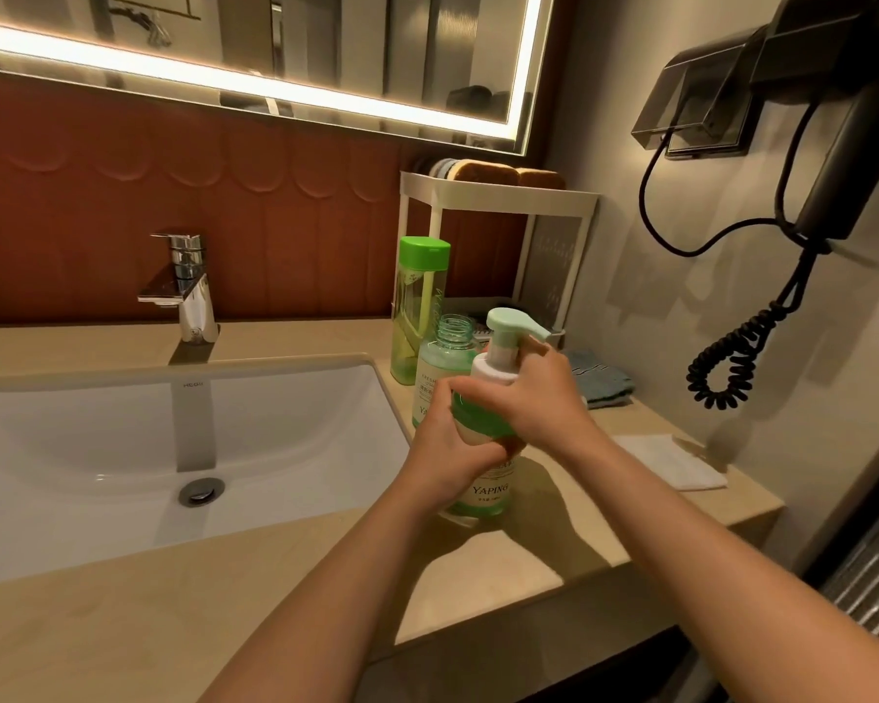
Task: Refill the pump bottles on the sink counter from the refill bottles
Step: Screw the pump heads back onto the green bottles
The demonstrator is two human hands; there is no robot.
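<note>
Just right of the sink (123,438), at the edge of the beige bench (148,626), the pump bottle (484,492) is held in both hands. It leans with its mint pump head (508,322) tipped up and to the right. Its base is low over the bench, and whether it touches cannot be told. The left grip (452,449) wraps the green middle of the bottle from the left, fingers curled round the front, so the printed label shows below it. The right grip (544,398) comes in from the right and closes on the white collar under the pump head. The nozzle pokes out above its knuckles. Directly behind the held bottle, an uncapped teal bottle (445,357) stands upright on the bench. A tall green bottle (419,296) with its lid on stands just behind that, at the foot of a white rack (503,200). A chrome tap (186,291) stands behind the sink. A blue cloth (600,380) and a white folded cloth (676,461) lie on the bench to the right.
</note>
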